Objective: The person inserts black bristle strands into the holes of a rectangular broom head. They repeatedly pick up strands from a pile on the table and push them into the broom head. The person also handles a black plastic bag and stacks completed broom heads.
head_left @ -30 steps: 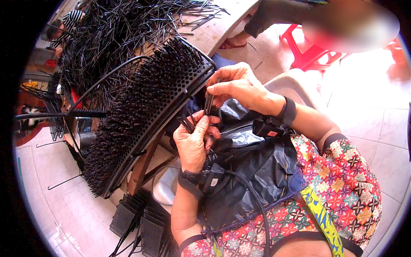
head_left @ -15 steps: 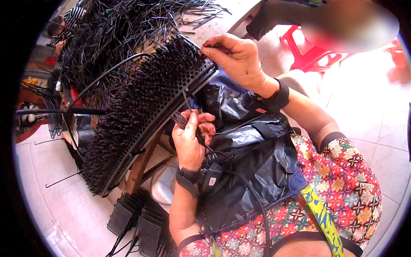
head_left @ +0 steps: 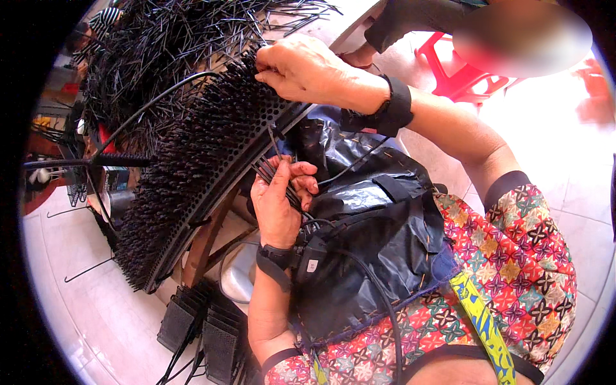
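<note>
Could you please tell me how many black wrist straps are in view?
2: one wrist strap next to the left hand, another wrist strap next to the right hand.

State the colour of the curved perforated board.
The curved perforated board is black; it shows best in the head view, the only one here.

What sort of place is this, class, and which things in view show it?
Probably a small workshop, perhaps in a home: a big heap of thin black strips, a perforated black board packed with dark upright pieces, and a pale tiled floor.
</note>
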A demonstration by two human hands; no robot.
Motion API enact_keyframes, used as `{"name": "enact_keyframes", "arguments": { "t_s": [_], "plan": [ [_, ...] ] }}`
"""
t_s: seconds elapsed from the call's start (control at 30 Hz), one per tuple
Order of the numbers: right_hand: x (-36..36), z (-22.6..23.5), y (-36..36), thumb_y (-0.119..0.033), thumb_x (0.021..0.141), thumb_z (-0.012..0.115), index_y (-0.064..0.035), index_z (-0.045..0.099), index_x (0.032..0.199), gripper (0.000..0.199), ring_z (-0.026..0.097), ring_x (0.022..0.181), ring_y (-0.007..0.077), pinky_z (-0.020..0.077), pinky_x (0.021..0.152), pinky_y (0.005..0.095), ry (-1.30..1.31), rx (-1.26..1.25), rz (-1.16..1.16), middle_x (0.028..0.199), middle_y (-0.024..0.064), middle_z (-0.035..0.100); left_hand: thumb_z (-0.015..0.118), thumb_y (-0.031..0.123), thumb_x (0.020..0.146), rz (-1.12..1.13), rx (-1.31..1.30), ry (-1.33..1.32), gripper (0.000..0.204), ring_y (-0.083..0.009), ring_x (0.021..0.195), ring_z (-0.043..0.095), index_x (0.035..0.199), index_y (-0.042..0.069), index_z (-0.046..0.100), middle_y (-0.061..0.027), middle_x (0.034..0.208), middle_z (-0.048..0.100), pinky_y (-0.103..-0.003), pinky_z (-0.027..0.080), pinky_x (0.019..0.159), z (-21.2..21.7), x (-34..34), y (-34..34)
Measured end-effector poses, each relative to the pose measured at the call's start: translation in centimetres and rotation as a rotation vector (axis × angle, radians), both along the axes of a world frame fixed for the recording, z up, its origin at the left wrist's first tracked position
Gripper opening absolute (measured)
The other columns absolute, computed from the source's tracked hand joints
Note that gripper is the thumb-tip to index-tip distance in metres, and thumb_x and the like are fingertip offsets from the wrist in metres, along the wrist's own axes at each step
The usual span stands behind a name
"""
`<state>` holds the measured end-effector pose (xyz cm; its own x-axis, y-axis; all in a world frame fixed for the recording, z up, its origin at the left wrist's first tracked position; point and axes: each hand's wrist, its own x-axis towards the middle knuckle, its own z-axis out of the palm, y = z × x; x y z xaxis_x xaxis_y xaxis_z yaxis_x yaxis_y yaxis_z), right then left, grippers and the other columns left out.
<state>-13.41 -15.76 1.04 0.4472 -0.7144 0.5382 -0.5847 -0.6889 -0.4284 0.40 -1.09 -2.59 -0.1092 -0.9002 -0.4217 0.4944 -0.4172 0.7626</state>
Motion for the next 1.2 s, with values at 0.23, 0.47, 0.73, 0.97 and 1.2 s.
{"name": "enact_keyframes", "arguments": {
  "t_s": [0.23, 0.47, 0.73, 0.97, 1.2],
  "plan": [
    [-0.6, -0.6, -0.5, -0.014, 0.070, 0.061, -0.0031, 0.057, 0.074, 0.012, 0.056, 0.062, 0.0339, 0.0431, 0.054, 0.0395, -0.022, -0.025, 0.050, 0.060, 0.0151, 0.054, 0.047, 0.018, 0.089, 0.001, 0.004, 0.022, 0.013, -0.0173, 0.057, 0.058, 0.093, 0.005, 0.047, -0.0161, 0.080, 0.061, -0.022, 0.039, 0.039, -0.3, -0.1, -0.2],
    [-0.6, -0.9, -0.7, -0.010, 0.070, 0.059, -0.0024, 0.052, 0.072, 0.011, 0.055, 0.063, 0.0355, 0.0422, 0.053, 0.0404, -0.054, -0.166, 0.197, 0.061, 0.0139, 0.054, 0.046, 0.018, 0.090, -0.016, -0.009, 0.089, 0.017, -0.0194, 0.061, 0.058, 0.099, 0.004, 0.046, -0.0175, 0.083, 0.060, -0.024, 0.041, 0.042, -0.3, 0.2, -0.1],
    [-0.1, 0.0, -0.7, -0.028, 0.074, 0.064, -0.0019, 0.052, 0.069, 0.029, 0.054, 0.059, 0.0341, 0.0420, 0.051, 0.0411, 0.130, -0.198, 0.204, 0.059, 0.0136, 0.052, 0.044, 0.018, 0.091, -0.046, -0.014, 0.077, 0.018, -0.0194, 0.062, 0.058, 0.100, 0.003, 0.044, -0.0172, 0.082, 0.060, -0.025, 0.042, 0.044, -0.7, 0.2, -0.1],
    [-0.8, -1.2, 5.0, -0.026, 0.078, 0.064, 0.0004, 0.062, 0.076, 0.027, 0.055, 0.049, 0.0114, 0.0421, 0.045, 0.0244, -0.248, 0.586, 0.153, 0.060, 0.0076, 0.059, 0.045, 0.018, 0.090, -0.063, -0.001, 0.119, 0.018, -0.0207, 0.063, 0.060, 0.100, 0.002, 0.046, -0.0175, 0.083, 0.060, -0.027, 0.047, 0.048, 0.4, 0.5, -0.2],
    [-0.9, -2.6, 6.8, -0.015, 0.079, 0.061, 0.0016, 0.064, 0.078, 0.017, 0.053, 0.053, 0.0069, 0.0433, 0.048, 0.0222, -0.659, 1.136, 0.146, 0.061, 0.0032, 0.059, 0.042, 0.016, 0.091, -0.137, -0.085, 0.153, 0.023, -0.0241, 0.068, 0.062, 0.100, -0.004, 0.049, -0.0190, 0.085, 0.061, -0.035, 0.053, 0.063, 0.4, -0.4, -0.1]
  ]
}}
